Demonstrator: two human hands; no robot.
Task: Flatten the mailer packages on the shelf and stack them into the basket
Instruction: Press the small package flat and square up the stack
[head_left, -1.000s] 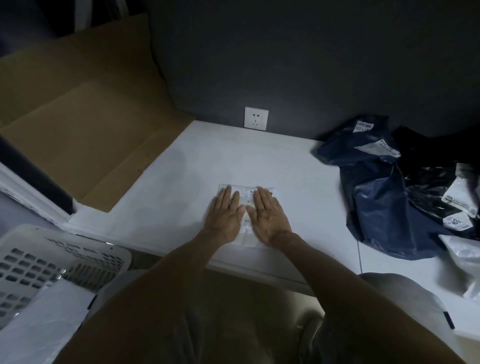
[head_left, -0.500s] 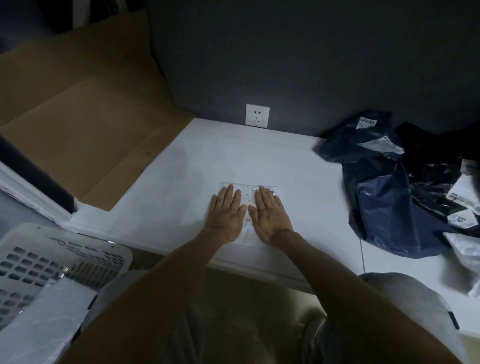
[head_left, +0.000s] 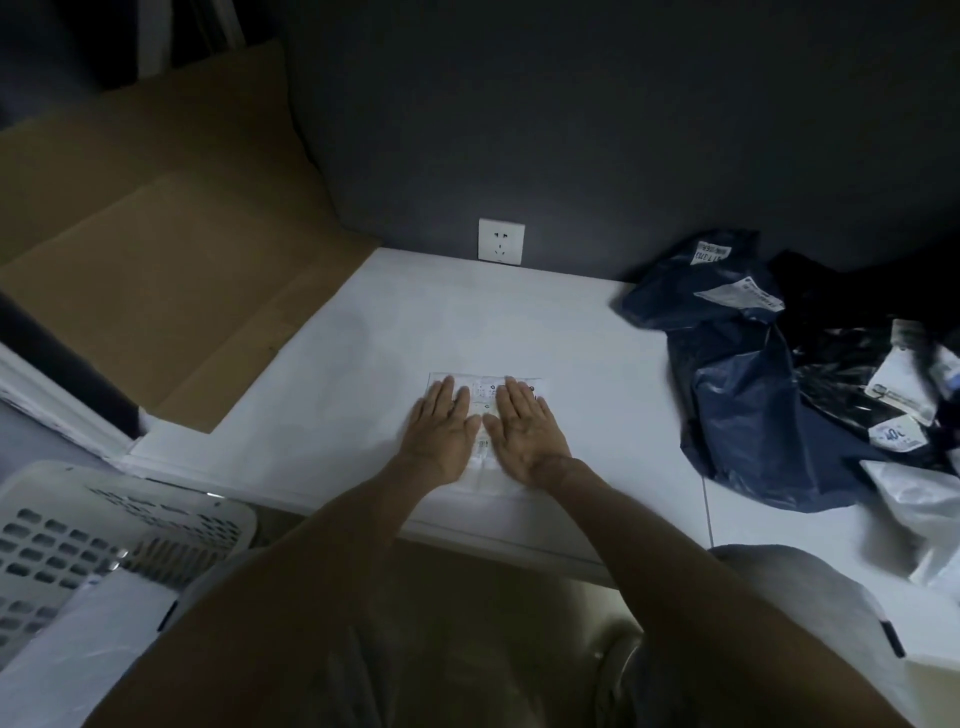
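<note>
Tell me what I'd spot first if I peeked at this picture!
You'd spot two hands first: the left hand and right hand press flat, side by side, on a small white mailer in the middle of the white shelf. A crumpled heap of dark blue mailers lies to the right, and a white basket sits at the lower left.

Flat palms hide most of the thin white mailer package (head_left: 484, 391). Only its far edge, a strip between the left hand (head_left: 441, 431) and the right hand (head_left: 524, 431), and a bit by the wrists show, with print too small to read. Left of the left hand, the white slotted plastic basket (head_left: 62, 519) runs off the left edge. Right of the right hand, the heap of dark blue and black plastic mailer bags (head_left: 737, 415) is cut off, its labels blurred.
</note>
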